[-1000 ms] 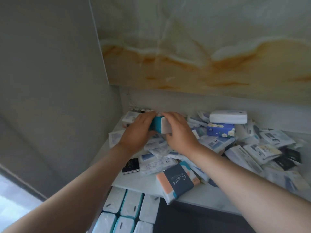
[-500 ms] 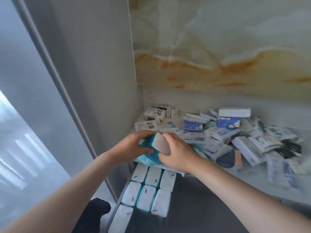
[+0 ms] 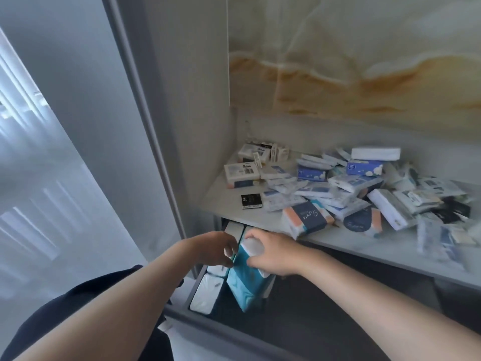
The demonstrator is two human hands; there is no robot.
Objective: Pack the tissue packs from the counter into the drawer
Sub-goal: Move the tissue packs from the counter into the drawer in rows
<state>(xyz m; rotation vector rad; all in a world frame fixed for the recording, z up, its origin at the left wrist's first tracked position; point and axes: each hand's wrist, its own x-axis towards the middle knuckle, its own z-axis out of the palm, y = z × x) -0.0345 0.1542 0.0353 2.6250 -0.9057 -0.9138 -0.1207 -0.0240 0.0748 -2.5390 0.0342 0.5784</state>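
Observation:
Both hands hold one teal and white tissue pack (image 3: 240,280) over the open drawer (image 3: 234,332), below the counter's edge. My left hand (image 3: 210,247) grips its left side with curled fingers, and my right hand (image 3: 273,252) grips its white top end. The pack hangs tilted, its lower end down among white packs (image 3: 205,293) standing in rows at the drawer's left. Many more tissue packs (image 3: 338,188) lie in a loose heap on the pale counter (image 3: 226,199).
A navy and peach pack (image 3: 307,217) overhangs the counter's front edge just above my right hand. A small black packet (image 3: 250,201) lies near the counter's left end. A grey cabinet side and a glass door stand at the left. The drawer's right part shows dark floor.
Both hands have lifted the teal pack off the heap, brought it toward me past the counter's edge and lowered it into the drawer. The view has tilted down and left.

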